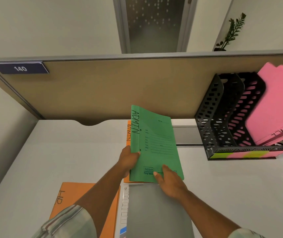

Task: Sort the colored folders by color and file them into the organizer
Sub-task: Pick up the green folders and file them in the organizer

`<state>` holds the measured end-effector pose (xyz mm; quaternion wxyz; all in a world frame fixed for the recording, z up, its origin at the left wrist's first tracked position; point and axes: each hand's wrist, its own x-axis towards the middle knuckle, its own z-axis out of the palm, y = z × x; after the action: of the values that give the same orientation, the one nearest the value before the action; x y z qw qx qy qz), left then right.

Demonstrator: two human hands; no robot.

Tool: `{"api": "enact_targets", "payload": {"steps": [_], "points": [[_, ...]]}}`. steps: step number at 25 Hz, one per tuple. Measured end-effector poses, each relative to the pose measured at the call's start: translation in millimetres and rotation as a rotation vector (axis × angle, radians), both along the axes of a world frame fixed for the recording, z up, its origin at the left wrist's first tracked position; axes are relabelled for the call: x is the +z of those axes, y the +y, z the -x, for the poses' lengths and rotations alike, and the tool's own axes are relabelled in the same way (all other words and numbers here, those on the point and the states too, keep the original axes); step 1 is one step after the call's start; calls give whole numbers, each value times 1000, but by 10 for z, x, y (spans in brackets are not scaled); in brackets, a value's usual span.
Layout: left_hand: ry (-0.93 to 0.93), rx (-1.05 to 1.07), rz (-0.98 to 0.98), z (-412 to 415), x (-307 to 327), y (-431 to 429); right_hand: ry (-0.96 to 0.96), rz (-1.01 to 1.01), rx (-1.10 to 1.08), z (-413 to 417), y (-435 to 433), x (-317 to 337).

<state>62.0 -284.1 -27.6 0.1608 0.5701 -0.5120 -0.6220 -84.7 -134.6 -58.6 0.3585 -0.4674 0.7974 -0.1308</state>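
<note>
Your left hand [128, 160] and right hand [170, 181] both grip the green folder [154, 140]. Turn it upright, then steer to the organizer [206, 117], two o'clock.

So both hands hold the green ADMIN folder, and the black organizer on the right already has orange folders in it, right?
Not quite. The head view shows pink folders, not orange ones, standing in the black organizer. The rest holds: the left hand and the right hand both hold the green ADMIN folder.
</note>
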Motion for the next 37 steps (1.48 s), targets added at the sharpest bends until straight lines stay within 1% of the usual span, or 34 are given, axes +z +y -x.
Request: {"api": "enact_targets", "payload": {"steps": [2, 7, 12, 17, 21, 23, 26, 31, 34, 37], "points": [[82, -10, -14, 43, 84, 119, -50, 45, -42, 45, 25, 103], [237, 75, 9, 103, 288, 432, -119, 154, -73, 139, 108, 366], [311, 84, 71, 191, 541, 870, -151, 279, -92, 204, 184, 687], [295, 67, 247, 466, 801, 1333, -179, 392, -114, 283, 276, 1059], [240, 38, 472, 777, 890, 1754, -294, 472, -137, 414, 391, 1458], [240, 46, 540, 923, 910, 1923, -331, 531, -134, 500, 483, 1664], [232, 51, 605, 1138, 939, 2160, -281, 601, -149, 668, 671, 1898], [242, 37, 685, 1525, 1045, 2536, -184, 690, -170, 999, 987, 2104], [267, 19, 702, 1734, 1078, 2759, -112, 734, -215, 1185, 1190, 2200], [252, -25, 721, 1909, 1036, 3030, -100, 805, -284, 1384, 1437, 2303]]}}
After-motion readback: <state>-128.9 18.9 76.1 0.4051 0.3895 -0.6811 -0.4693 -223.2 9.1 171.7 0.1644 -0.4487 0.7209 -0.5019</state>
